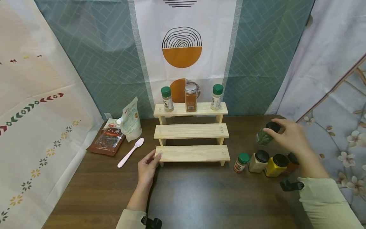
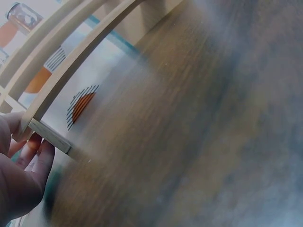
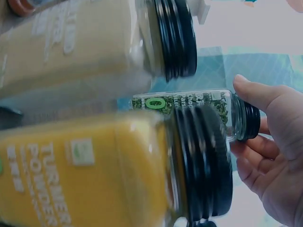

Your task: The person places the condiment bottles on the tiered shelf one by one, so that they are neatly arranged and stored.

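Note:
My left hand [image 1: 147, 167] grips the left end of the lowest step of a three-tier wooden rack [image 1: 194, 154]. In the left wrist view, its thumb is at the step and the fingers curl beneath, by the rack's end [image 2: 49, 135]. My right hand [image 1: 291, 136] pinches a glass jar of chopped green herbs [image 1: 263, 137] around its black lid. The herb jar is tilted, behind a row of spice jars at the right. Seen from the right wrist, the herb jar [image 3: 220, 106] is partly hidden by a turmeric powder jar [image 3: 94, 175] and a beige powder jar [image 3: 85, 47].
Two green-capped shakers [image 1: 167, 101] [image 1: 216, 99] flank an orange-brown spice jar [image 1: 191, 100] on the top step. A green-capped bottle [image 1: 240, 163] and a red-brown jar [image 1: 291, 163] stand in the right row. Left lie a brown packet [image 1: 107, 141], white pouch [image 1: 131, 124] and pink spoon [image 1: 130, 153].

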The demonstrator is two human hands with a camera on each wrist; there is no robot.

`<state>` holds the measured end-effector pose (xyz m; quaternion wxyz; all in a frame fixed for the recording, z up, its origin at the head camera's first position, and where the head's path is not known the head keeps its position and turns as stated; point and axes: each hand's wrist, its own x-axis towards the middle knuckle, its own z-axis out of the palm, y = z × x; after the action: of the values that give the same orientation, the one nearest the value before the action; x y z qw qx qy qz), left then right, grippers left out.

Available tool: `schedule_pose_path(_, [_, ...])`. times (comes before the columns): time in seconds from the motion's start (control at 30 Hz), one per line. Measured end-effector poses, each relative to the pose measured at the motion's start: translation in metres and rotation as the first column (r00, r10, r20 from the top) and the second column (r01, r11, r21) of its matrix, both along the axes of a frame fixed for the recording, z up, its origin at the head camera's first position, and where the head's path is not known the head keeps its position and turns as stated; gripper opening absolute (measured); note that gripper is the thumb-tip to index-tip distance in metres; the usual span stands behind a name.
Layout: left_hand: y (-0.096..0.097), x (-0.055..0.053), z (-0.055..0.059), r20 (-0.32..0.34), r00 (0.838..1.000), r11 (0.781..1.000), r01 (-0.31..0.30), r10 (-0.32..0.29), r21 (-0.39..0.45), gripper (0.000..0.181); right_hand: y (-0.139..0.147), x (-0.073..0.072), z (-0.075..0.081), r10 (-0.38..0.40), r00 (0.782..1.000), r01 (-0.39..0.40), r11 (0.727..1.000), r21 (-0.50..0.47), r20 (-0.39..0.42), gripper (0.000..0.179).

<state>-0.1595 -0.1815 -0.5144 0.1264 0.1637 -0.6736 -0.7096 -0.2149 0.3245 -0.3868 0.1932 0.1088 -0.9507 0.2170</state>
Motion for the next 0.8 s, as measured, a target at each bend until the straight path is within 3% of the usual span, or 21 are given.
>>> schedule_pose_path(0.2, [0.000,0.001,0.004,0.004,1.000,1.000,0.003,-0.003,0.007,0.042,-0.014,-0.001,0.002,0.041,0.997,-0.041,0.999,-0.006,-0.069,0.055])
schedule_pose_path(0.47, [0.001,0.001,0.004,0.012,1.000,1.000,0.008,-0.008,0.005,0.043,-0.033,-0.003,0.007,0.083,0.991,-0.092,0.992,-0.086,-0.103,0.052])
schedule_pose_path(0.73, [0.001,0.001,0.005,0.024,1.000,1.000,0.010,-0.010,0.015,0.044,-0.050,-0.007,0.011,0.097,0.985,-0.111,0.989,-0.093,-0.146,0.048])
schedule_pose_path(0.8, [0.002,0.004,0.013,0.026,0.999,1.000,0.020,-0.021,0.020,0.043,-0.053,-0.008,0.012,0.101,0.983,-0.116,0.989,-0.093,-0.154,0.046])
